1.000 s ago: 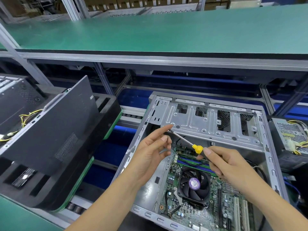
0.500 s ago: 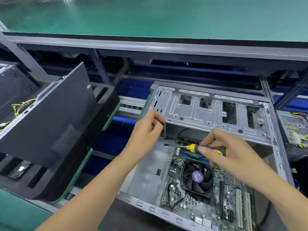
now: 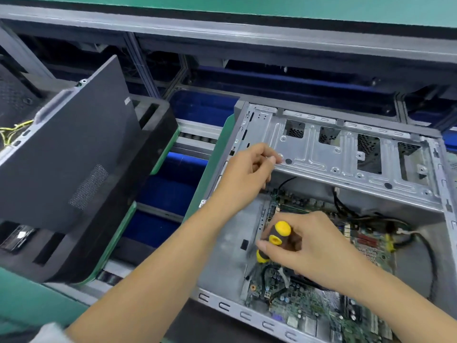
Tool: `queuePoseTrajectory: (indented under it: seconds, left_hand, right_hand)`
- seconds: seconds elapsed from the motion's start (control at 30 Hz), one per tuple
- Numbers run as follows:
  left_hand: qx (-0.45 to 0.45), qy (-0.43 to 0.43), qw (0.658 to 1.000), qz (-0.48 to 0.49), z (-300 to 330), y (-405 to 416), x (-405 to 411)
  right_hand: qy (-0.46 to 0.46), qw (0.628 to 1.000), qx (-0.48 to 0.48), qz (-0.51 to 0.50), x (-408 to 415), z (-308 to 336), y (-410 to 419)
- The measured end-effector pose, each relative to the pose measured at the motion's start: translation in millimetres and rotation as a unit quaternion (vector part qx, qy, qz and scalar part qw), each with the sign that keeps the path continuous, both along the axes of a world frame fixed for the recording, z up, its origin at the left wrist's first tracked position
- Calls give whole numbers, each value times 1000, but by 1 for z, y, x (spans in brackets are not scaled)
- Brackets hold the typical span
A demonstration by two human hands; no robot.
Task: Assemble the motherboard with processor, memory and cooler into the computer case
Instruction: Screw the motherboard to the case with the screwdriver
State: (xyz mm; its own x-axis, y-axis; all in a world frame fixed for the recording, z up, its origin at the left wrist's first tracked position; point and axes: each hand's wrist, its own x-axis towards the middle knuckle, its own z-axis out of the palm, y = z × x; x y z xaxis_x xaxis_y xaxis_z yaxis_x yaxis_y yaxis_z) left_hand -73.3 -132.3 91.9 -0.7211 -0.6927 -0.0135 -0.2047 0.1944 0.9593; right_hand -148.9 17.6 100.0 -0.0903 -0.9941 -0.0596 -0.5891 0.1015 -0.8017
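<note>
1. Since the earlier frame the right hand (image 3: 314, 246) has swung the screwdriver (image 3: 274, 240) from level to nearly upright; it grips the handle, tip down.
2. Directly beneath, the green motherboard (image 3: 309, 310) lies flat in the computer case (image 3: 249, 314).
3. Farther left, the left hand (image 3: 247, 174), fingers curled, seems to pinch something small at the drive bracket (image 3: 329, 157).

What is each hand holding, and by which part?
Right hand grips the screwdriver by its handle. Left hand has curled fingers at the drive cage; any hold can't be told.

Head view, probably close, looking down.
</note>
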Motion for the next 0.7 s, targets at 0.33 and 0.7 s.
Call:
queuePoseTrajectory:
  seconds: [0.33,0.7]
  left_hand:
    - [-95,-39,995,-14,3,2,2]
    - [-113,-48,992,-19,-1,1,1]
  right_hand:
    - [44,998,21,37,7,-18,0]
    - [67,996,24,51,10,-24,-3]
